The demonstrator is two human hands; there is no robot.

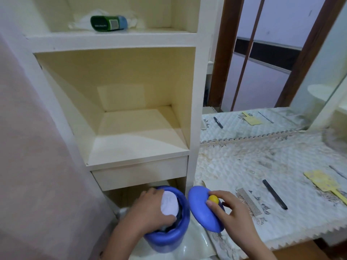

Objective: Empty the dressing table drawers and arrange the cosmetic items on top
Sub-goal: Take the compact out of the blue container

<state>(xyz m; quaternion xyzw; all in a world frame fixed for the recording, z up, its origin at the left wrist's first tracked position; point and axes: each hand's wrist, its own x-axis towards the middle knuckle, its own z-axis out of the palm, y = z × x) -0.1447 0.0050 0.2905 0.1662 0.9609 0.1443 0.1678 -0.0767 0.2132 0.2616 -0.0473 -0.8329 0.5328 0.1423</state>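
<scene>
**Lid off, hand in the tub**

At six o'clock, left hand (pixel 150 209) grips a white item (pixel 169 203) inside the blue container (pixel 169 239); right hand (pixel 231 209) pinches the lid (pixel 201 207) by its yellow knob (pixel 213 199). Best lift straight up, lid parked at three o'clock.

The container (pixel 167 239) stands left of its lid (pixel 201 207), and the comb (pixel 248 201) lies on the table (pixel 244 162) to the right.
</scene>
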